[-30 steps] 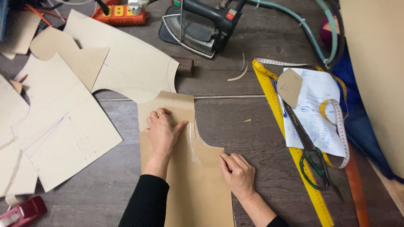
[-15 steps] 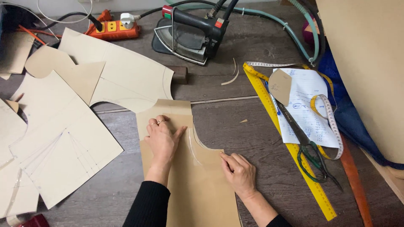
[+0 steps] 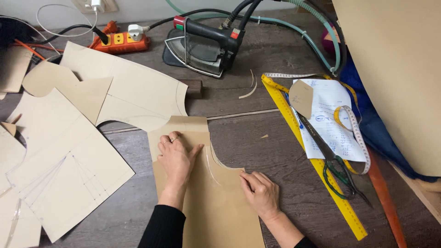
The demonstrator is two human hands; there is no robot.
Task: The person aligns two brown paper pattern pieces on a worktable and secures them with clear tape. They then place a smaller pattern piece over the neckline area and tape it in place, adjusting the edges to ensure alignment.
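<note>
The tan kraft-paper pattern piece with a curved cut-out edge (image 3: 202, 202) lies flat on the dark wooden table (image 3: 257, 138), directly under both hands. It looks light, thin and fairly stiff, likely to slide or crease, so it is best held by flat pressure near the curve. The left hand (image 3: 177, 158) lies palm-down on it, fingers together and thumb spread, pressing. The right hand (image 3: 261, 193) rests at the end of the curved edge, fingers bent, tips on the paper; whether it pinches anything I cannot tell. Left of the left hand lie cream paper pattern sheets (image 3: 69, 174). Right of the right hand sit a yellow ruler (image 3: 317, 163) and black-and-green scissors (image 3: 335, 165). Beyond both hands stands a grey steam iron (image 3: 202, 46), with an orange power strip (image 3: 120, 42) to its left.
</note>
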